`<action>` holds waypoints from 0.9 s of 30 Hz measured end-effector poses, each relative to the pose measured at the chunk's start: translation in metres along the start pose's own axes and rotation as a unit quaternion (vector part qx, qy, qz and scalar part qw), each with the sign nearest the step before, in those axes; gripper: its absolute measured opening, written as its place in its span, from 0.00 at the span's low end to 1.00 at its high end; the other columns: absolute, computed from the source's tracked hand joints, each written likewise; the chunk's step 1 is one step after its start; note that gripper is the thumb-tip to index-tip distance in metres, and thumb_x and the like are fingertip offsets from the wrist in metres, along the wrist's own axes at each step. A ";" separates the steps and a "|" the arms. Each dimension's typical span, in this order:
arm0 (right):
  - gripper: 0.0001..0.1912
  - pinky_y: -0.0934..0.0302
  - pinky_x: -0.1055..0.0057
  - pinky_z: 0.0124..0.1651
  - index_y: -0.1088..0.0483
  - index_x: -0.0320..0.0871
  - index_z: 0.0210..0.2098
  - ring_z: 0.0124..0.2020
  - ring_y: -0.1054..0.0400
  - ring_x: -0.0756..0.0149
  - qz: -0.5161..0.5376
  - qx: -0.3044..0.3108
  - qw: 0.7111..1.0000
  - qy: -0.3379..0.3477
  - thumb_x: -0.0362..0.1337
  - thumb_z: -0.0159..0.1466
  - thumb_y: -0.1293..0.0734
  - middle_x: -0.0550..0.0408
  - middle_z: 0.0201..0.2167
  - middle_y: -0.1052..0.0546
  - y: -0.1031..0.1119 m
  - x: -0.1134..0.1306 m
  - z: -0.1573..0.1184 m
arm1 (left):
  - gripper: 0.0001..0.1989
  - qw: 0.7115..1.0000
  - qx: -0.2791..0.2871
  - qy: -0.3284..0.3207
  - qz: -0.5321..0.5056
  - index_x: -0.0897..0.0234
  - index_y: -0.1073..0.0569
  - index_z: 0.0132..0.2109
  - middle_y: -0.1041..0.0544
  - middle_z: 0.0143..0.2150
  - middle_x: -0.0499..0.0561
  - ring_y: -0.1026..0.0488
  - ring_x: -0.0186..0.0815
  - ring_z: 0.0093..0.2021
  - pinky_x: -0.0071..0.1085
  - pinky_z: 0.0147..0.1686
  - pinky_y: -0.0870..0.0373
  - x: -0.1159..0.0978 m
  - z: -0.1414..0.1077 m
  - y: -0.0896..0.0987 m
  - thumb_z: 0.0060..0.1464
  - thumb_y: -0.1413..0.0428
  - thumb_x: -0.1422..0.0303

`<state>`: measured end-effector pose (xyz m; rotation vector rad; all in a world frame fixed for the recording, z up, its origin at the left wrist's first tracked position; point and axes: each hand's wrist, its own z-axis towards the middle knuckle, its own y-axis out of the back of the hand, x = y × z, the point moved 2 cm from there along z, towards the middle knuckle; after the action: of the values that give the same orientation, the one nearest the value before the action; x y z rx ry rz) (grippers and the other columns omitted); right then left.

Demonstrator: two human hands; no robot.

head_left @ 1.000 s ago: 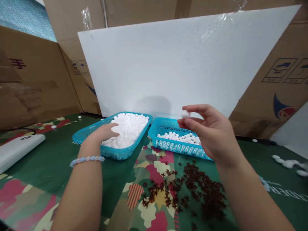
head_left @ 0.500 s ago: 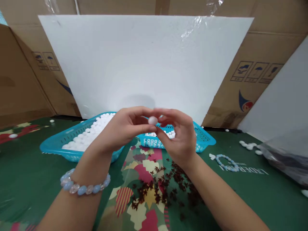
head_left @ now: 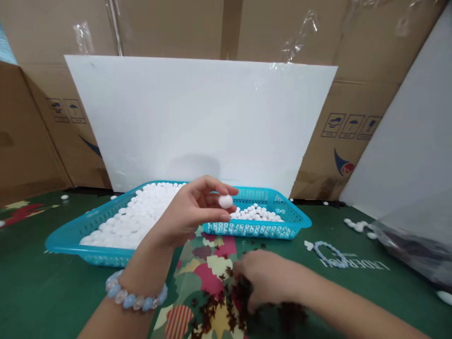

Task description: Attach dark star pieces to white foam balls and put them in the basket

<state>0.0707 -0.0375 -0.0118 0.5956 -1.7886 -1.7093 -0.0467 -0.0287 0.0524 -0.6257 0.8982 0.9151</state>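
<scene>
I had left hand [head_left: 189, 207] pinching white ball [head_left: 225, 202] before smaller basket's [head_left: 259, 231] left edge, likely for steadiness, right hand [head_left: 273, 277] (fingers blurred, couldn't tell grip) at brown bits [head_left: 209, 311].

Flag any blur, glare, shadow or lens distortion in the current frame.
Head view: the right hand is motion-blurred over the dark brown pieces; a soft shadow falls on the white board; clear tape glints above it; the white balls in the left basket look washed out; wide-angle stretching shows toward the edges.
</scene>
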 end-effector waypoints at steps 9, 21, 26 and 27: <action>0.09 0.62 0.76 0.12 0.31 0.40 0.28 0.24 0.35 0.65 -0.144 0.131 0.976 0.095 0.30 0.46 0.38 0.51 0.24 0.28 0.000 0.014 0.022 | 0.09 0.998 -0.040 -0.043 -0.029 0.61 0.29 0.26 0.30 0.23 0.44 0.34 0.24 0.21 0.17 0.21 0.37 -0.003 -0.002 0.014 0.32 0.44 0.78; 0.10 0.65 0.80 0.11 0.34 0.38 0.33 0.24 0.36 0.69 -0.110 0.160 0.969 0.154 0.30 0.51 0.41 0.50 0.28 0.29 0.011 0.013 0.022 | 0.06 0.997 -0.024 -0.050 -0.045 0.62 0.30 0.27 0.27 0.27 0.45 0.33 0.24 0.28 0.16 0.28 0.37 -0.004 0.003 0.007 0.41 0.49 0.76; 0.10 0.64 0.80 0.10 0.34 0.40 0.31 0.18 0.40 0.75 -0.047 0.127 0.971 0.198 0.28 0.53 0.44 0.55 0.22 0.30 0.014 0.003 0.019 | 0.04 0.997 -0.003 -0.029 -0.078 0.60 0.29 0.27 0.28 0.26 0.45 0.33 0.26 0.23 0.20 0.25 0.34 0.006 0.025 -0.005 0.39 0.47 0.71; 0.09 0.63 0.80 0.10 0.33 0.41 0.29 0.16 0.43 0.76 -0.025 0.113 0.973 0.199 0.28 0.53 0.44 0.57 0.20 0.31 0.016 0.001 0.017 | 0.04 0.996 -0.002 -0.027 -0.083 0.60 0.28 0.27 0.29 0.26 0.45 0.33 0.26 0.22 0.20 0.24 0.33 0.007 0.028 -0.007 0.39 0.47 0.71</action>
<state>0.0600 -0.0244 0.0038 1.0109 -1.6919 -1.3080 -0.0277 -0.0073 0.0611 -0.6661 0.7848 0.7804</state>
